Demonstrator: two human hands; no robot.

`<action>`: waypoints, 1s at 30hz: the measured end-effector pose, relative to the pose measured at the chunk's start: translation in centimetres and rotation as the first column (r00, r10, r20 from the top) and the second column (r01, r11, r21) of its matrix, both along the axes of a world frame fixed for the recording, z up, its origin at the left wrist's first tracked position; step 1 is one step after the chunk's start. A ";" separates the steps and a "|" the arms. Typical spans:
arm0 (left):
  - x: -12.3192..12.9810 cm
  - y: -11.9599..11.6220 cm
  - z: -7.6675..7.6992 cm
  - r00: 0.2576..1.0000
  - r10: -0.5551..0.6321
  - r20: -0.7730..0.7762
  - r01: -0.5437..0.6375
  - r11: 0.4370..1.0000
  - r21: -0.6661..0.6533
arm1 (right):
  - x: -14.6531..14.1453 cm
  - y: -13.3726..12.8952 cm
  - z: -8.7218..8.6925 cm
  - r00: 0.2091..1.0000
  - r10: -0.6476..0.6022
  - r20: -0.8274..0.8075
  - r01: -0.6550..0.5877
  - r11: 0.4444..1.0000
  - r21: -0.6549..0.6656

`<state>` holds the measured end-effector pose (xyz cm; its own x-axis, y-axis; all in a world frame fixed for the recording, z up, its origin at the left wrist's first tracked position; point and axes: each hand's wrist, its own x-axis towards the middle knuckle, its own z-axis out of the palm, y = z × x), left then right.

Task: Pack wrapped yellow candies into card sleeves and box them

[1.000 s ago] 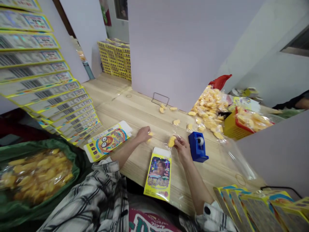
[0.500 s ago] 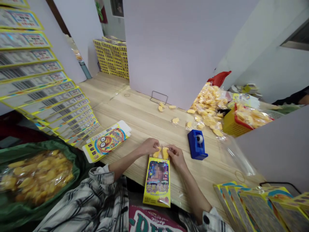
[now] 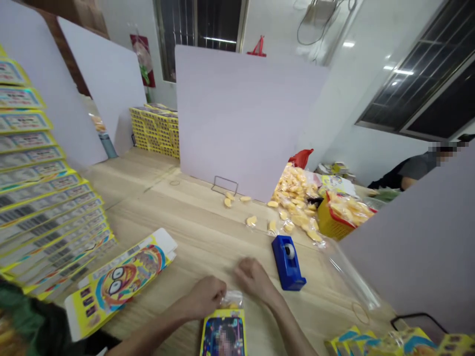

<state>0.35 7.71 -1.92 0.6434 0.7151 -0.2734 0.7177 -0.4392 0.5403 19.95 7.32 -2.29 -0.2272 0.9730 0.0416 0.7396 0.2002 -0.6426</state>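
Left hand (image 3: 204, 297) hard up against a small clear plastic packet (image 3: 232, 299) of yellow dried pieces, fingers hidden behind the knuckles, so no telling whether it's actually gripping. Right hand (image 3: 254, 279) half-open just beside the packet, nothing showing in it. Packet sitting right at the top edge of a yellow printed card box (image 3: 222, 336), picture on the front pixelated.

All of it on a pale light-wood bench (image 3: 193, 247). To the left, a flat yellow card box with a goggle-eyed cartoon face (image 3: 118, 282), then a long fanned row of yellow-edged barcoded cards (image 3: 48, 198). Just right of the hands, a chunky blue tape dispenser (image 3: 287, 262), plus a thin rubber band (image 3: 359, 312) and a loose clear plastic sheet (image 3: 351, 277) further along.

Farther up the bench, a few stray yellow pieces (image 3: 251, 221), a low wire stand (image 3: 224, 185), a big heap of yellow pieces on clear plastic (image 3: 293, 198), and a yellow plastic basket (image 3: 328, 222) full of more. Behind that, pale lilac divider panels (image 3: 241, 118), stacked yellow crates (image 3: 154, 131), barred dark windows (image 3: 415, 84), and a co-worker in a grey top (image 3: 411, 170) off to the right.
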 end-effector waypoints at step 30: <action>-0.8 2.2 0.1 0.905 0.270 0.329 -0.346 0.917 0.200 | -2.1 5.6 -2.0 0.929 0.005 0.370 0.018 0.998 -0.059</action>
